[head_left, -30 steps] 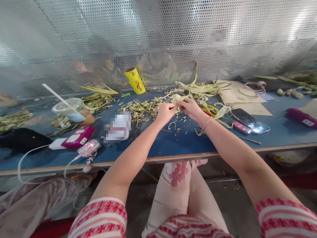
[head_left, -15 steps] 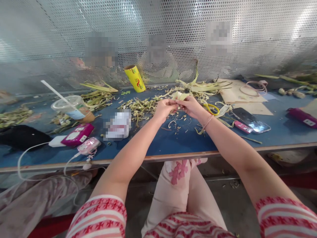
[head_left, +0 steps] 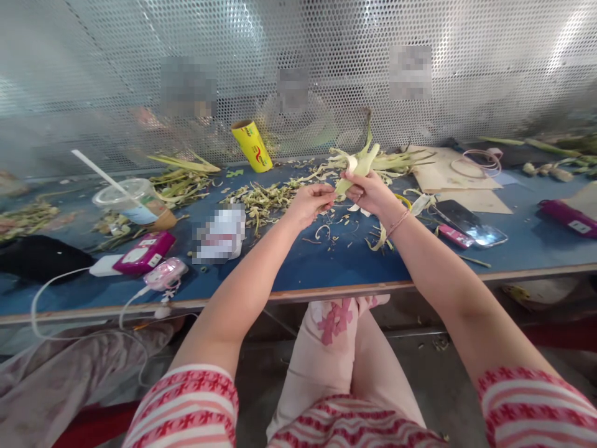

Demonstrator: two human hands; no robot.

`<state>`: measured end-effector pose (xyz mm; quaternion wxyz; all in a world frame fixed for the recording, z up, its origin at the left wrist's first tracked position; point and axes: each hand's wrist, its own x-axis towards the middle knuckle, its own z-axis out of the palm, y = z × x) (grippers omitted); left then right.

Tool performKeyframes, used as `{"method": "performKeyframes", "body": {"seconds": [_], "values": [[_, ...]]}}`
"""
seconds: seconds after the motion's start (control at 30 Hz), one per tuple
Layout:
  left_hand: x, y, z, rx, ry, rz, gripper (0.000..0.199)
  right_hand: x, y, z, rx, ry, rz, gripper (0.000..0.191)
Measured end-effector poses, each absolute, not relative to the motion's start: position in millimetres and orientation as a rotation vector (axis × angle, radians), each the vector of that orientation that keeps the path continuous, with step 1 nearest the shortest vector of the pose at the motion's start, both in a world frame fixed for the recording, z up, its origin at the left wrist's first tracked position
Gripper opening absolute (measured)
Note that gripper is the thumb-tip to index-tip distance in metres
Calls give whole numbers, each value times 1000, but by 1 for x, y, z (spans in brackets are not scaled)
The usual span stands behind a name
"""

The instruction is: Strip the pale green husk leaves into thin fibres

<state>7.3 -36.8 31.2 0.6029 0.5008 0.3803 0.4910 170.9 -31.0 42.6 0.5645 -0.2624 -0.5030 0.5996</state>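
My right hand (head_left: 372,193) is closed around a pale green leafy stalk (head_left: 365,163), with broad strips peeling apart above the fingers. My left hand (head_left: 313,204) pinches at the stalk's lower left end; whether a small piece sits between its fingertips is hard to make out. Yellow-handled scissors (head_left: 403,201) lie partly hidden behind my right wrist. Below and left of my hands are small pale trimmings (head_left: 275,198) scattered over the blue table (head_left: 321,267). More long leafy stalks (head_left: 387,162) lie just behind my right hand.
A yellow tube (head_left: 252,147) leans at the perforated metal screen (head_left: 345,81). To the left stand a plastic cup (head_left: 128,196) with a straw, a purple box (head_left: 145,252) and a pink cased device (head_left: 165,274) with a cable. A phone (head_left: 469,224) and cardboard sheets (head_left: 450,174) lie right.
My right hand has turned, and the stalk now rises higher with its strips spread. My hands have moved slightly apart; the left has barely shifted.
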Motion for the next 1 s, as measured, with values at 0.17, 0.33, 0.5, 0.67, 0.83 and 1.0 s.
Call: {"method": "performKeyframes", "body": {"seconds": [0.17,0.33,0.5,0.67,0.83,1.0], "values": [[8,-37,29,1231,856,1148,16,181,-33,49,-685,-1194,1346,36],[8,-34,27,1282,875,1184,24,182,-28,48,-700,-1167,1311,40],[5,-32,29,1280,901,1177,19,186,-21,50,-778,-1039,1204,23],[-3,-29,35,1259,932,1156,18,194,-11,46,-781,-999,1166,17],[-17,-19,36,1232,908,1163,19,193,-5,41,-810,-918,1183,11],[-38,4,33,946,911,1531,21,196,2,35,-821,-1050,1025,9]]}}
